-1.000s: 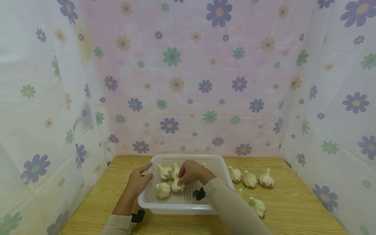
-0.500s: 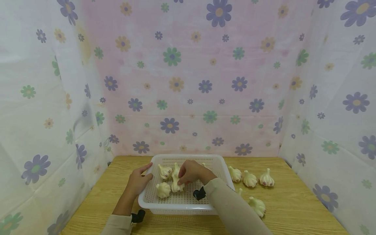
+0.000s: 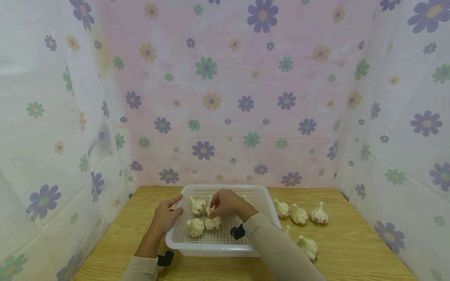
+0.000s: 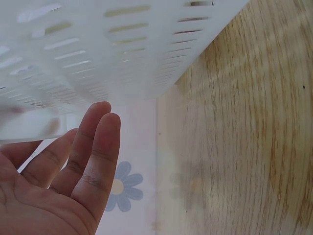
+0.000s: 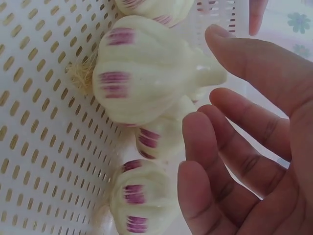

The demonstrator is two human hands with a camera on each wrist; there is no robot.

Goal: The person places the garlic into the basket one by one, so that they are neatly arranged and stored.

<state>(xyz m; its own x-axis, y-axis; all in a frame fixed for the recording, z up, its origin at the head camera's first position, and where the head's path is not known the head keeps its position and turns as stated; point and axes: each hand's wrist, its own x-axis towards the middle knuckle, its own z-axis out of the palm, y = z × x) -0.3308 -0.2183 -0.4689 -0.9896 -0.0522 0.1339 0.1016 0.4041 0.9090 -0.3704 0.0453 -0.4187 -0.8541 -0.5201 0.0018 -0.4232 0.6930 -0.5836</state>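
Note:
My right hand point(image 3: 229, 203) is over the white plastic basket point(image 3: 218, 246), thumb and fingers apart around the stem of a garlic bulb point(image 5: 142, 73). In the head view this garlic bulb point(image 3: 213, 224) sits on the basket floor, its top hidden by the hand. Two more bulbs, a left-back garlic bulb point(image 3: 197, 206) and a left-front garlic bulb point(image 3: 195, 227), lie beside it. Others behind the hand are partly covered. At the basket's left rim is my left hand point(image 3: 166, 215), thumb and index finger touching it. The left wrist view shows straight fingers point(image 4: 100, 156) beside the slotted outer wall.
On the wooden table point(image 3: 351, 242), several garlic bulbs point(image 3: 319, 213) lie right of the basket, one partly behind the right sleeve point(image 3: 277, 246). Flower-patterned cloth point(image 3: 232, 97) encloses the table at the back and both sides. A black wrist camera point(image 3: 237, 232) overlaps the basket.
The right thumb and fingers have parted from the garlic bulb and lifted slightly, and its stem has shifted from the grip. My left hand and the basket have stayed put.

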